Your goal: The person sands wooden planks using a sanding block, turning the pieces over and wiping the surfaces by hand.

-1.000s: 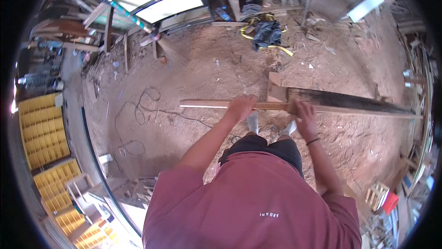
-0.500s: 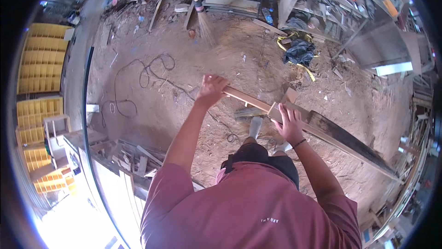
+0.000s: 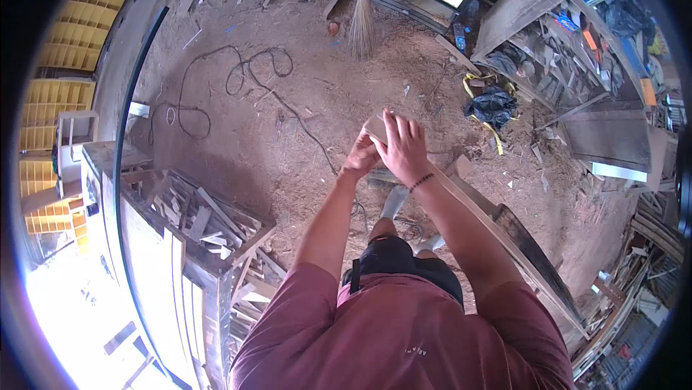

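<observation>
My left hand (image 3: 362,156) is closed in front of me around the near end of a long wooden strip (image 3: 504,237), mostly hidden by the hands. Pressed close beside it, my right hand (image 3: 405,146) has its fingers over a small flat light-brown block (image 3: 376,129), which sits by the left fingers. From under my right forearm the strip slopes down to the lower right, alongside a dark plank (image 3: 533,251). A small wood offcut (image 3: 462,166) shows just beyond my right wrist.
A cable (image 3: 277,94) lies looped on the dirt floor. At the back stands a broom (image 3: 362,29). A black plastic bag (image 3: 491,107) lies to the right, near a cluttered shelf (image 3: 577,51). Scrap wood (image 3: 191,213) fills a bin at left.
My right hand has moved left along the strip with the block, up to my left hand. The view has shifted, showing more of the scrap bin.
</observation>
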`<control>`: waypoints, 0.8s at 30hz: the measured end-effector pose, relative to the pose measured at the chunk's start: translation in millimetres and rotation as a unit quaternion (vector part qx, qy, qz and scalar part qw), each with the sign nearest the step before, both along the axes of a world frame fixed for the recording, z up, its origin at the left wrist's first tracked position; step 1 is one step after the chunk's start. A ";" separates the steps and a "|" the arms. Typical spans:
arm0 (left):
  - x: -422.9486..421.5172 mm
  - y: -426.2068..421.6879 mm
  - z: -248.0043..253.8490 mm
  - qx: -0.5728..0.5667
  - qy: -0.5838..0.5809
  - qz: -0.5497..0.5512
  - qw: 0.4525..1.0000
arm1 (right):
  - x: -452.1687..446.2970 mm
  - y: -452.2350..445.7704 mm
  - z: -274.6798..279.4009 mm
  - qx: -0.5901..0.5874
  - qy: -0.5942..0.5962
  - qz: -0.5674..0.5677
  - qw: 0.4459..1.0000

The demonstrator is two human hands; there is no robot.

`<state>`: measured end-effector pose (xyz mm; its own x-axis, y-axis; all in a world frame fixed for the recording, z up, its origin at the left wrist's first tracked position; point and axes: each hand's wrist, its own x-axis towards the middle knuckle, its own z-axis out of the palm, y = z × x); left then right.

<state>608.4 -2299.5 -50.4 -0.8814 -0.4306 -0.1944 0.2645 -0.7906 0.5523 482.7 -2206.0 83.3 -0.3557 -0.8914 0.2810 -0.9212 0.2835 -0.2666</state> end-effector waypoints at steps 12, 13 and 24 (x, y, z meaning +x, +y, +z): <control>-0.1 11.0 8.7 0.024 0.028 0.023 0.999 | 2.2 6.6 5.8 -0.022 -0.029 -0.007 0.999; -2.7 12.3 6.0 0.030 0.022 0.041 0.998 | 1.9 -13.5 7.5 -0.021 -0.030 -0.005 0.999; 1.1 10.5 7.4 0.030 0.028 0.013 0.999 | 4.0 8.6 7.2 -0.029 -0.031 -0.009 0.999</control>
